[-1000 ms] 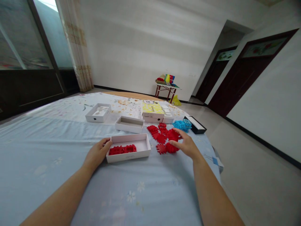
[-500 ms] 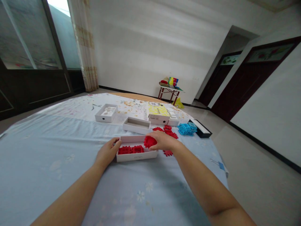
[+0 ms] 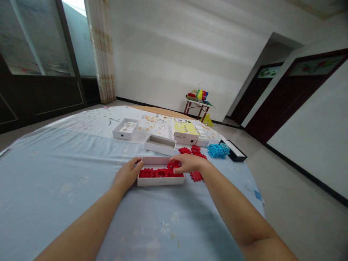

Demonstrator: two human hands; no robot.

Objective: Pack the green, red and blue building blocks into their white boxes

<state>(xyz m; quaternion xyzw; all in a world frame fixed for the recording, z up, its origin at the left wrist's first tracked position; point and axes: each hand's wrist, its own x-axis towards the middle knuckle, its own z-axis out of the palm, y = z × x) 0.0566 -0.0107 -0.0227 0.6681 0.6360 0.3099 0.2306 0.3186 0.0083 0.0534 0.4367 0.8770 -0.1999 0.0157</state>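
A long white box sits on the tablecloth before me, its open side up. My left hand grips its left end, thumb at the rim and fingers along the outside. Inside, red toothed building pieces lie in a row along the near wall. My right hand reaches over the right end, fingers closed on another red toothed piece down in the box. Beyond and beside that hand, more loose red pieces lie on the cloth, partly hidden by it.
Behind stand an empty white box, a white box with a moulded insert and a yellow-and-white carton. To the right are a heap of blue pieces and a black-edged box. A blue clip sits at the table's right edge.
My right hand has lowered the red piece from above the rim into the right end of the box. The left hand keeps its hold. The whole view has shifted slightly.
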